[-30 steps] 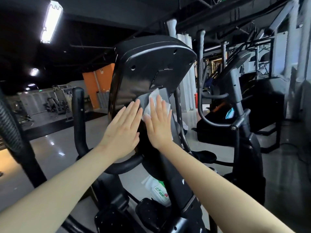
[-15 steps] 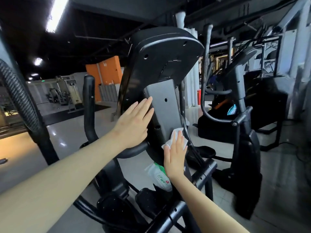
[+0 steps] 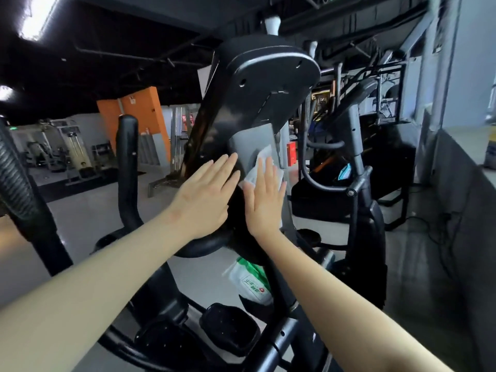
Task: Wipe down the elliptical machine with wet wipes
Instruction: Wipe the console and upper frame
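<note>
The black elliptical machine fills the middle of the head view, its console back facing me above a grey column panel. My right hand lies flat with straight fingers on a white wet wipe, pressing it against the grey panel. My left hand rests flat with straight fingers on the black housing just left of the panel, apart from the wipe. A white and green wet wipe pack sits lower on the machine, behind my right forearm.
A black curved handlebar stands to the left, a ribbed black bar at the far left. Pedals lie below. Another elliptical stands right of mine, with a grey ledge beyond. Grey gym floor and an orange pillar lie behind.
My right hand slid the wipe down the grey panel, then back up to its upper part. My left hand stayed flat on the black housing.
</note>
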